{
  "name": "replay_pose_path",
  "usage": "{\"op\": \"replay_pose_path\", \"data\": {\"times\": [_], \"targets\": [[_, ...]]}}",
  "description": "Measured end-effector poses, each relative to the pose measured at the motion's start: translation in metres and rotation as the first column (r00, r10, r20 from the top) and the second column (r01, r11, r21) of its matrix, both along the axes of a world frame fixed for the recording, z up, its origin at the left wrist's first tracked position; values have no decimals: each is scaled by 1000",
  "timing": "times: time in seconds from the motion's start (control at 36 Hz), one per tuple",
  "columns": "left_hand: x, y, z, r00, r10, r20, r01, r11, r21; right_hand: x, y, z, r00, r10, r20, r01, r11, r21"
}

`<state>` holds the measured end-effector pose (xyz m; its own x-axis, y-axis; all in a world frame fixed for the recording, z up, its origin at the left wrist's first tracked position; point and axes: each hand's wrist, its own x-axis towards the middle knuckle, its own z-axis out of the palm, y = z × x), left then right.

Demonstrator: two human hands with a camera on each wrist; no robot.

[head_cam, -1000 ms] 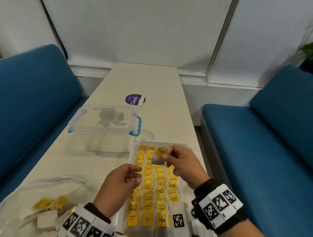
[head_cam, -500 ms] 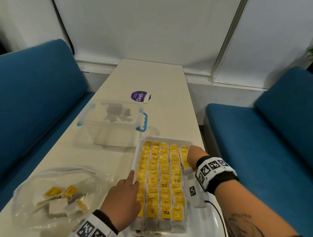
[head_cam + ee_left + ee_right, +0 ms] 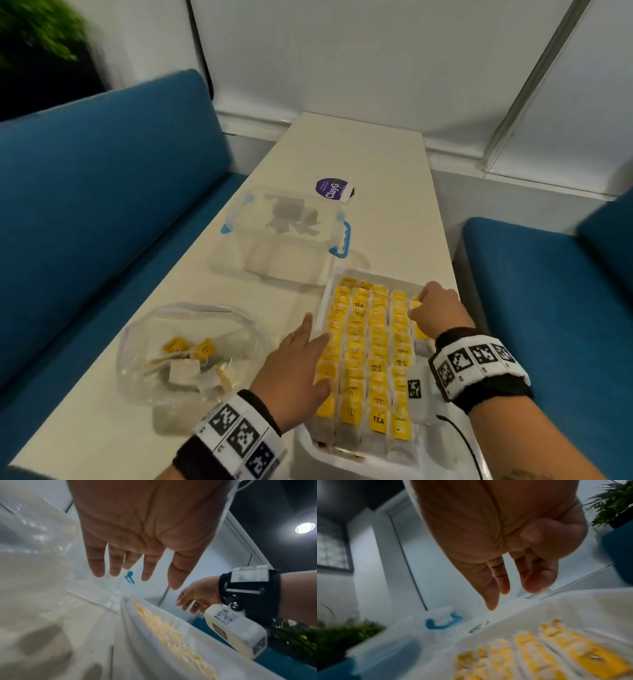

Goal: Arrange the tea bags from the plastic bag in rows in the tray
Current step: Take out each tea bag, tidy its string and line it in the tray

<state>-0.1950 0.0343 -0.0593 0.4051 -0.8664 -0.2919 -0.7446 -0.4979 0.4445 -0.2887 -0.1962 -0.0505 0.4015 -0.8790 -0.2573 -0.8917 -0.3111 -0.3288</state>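
Observation:
A white tray (image 3: 324, 298) at the near right of the table holds rows of yellow-tagged tea bags (image 3: 376, 346). My left hand (image 3: 308, 339) lies flat with straight fingers over the tray's left column; the left wrist view shows its palm (image 3: 145, 527) bare. My right hand (image 3: 424, 305) reaches down to the far end of the rightmost column, its fingertips (image 3: 491, 605) loosely extended and holding nothing. The clear plastic bag (image 3: 154, 329) lies to the left of the tray with several tea bags (image 3: 188, 349) inside.
A clear lidded box (image 3: 284, 233) with blue clips stands beyond the tray, and a purple round tub (image 3: 334, 188) beyond that. Blue sofas (image 3: 102, 212) flank the narrow table (image 3: 359, 150). The tray sits close to the table's right edge.
The right hand, which pinched a tea bag above the tray a second ago, has lowered to the right column and now holds nothing. The left hand uncurled and went flat on the tray's left side.

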Motion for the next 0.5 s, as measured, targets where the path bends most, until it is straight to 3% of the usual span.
{"op": "replay_pose_path", "data": {"times": [0.11, 0.19, 0.28, 0.39, 0.5], "targets": [[14, 20, 12, 986, 156, -52, -164, 943, -290, 7, 36, 24, 954, 110, 279, -108, 994, -20], [35, 44, 19, 956, 287, -64, -278, 811, -515, 22, 74, 46, 868, 232, 439, -254, 967, -9], [57, 73, 24, 910, 411, -54, -351, 693, -630, 45, 120, 64, 770, 281, 573, -380, 923, 57], [83, 115, 23, 828, 561, 1, -445, 657, -609, 82, 182, 62, 704, 402, 586, -555, 826, 100], [101, 145, 11, 793, 599, 107, -524, 762, -381, 115, 225, 31, 696, 601, 394, -659, 752, 16]]}}
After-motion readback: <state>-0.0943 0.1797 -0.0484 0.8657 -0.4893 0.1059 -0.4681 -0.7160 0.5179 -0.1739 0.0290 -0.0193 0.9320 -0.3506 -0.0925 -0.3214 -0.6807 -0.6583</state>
